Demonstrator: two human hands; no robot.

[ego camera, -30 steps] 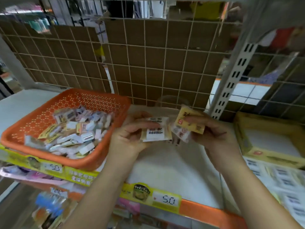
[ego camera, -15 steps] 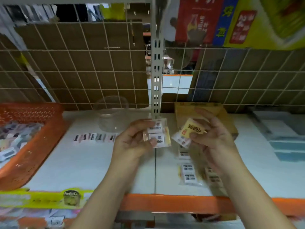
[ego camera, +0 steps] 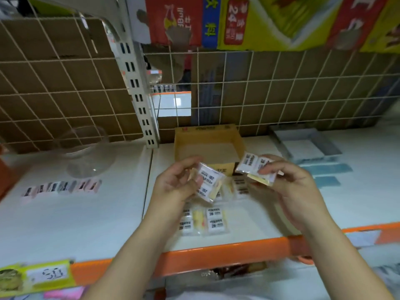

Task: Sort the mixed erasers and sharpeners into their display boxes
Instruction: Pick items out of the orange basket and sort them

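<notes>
Holding one eraser pack point(ego camera: 209, 183) pinched in my left hand point(ego camera: 175, 187) and another pack point(ego camera: 256, 167) pinched in my right hand point(ego camera: 287, 187), I judge them light, stiff, with slippery wrap; grip the edges. Box point(ego camera: 208, 144) waits at 12 o'clock.

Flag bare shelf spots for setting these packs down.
Free: white shelf left of the left hand, below the row of small erasers. Also right of the right hand, below the blue strips. Crowded: wrapped eraser packs between the hands, before the yellow cardboard box.
</notes>
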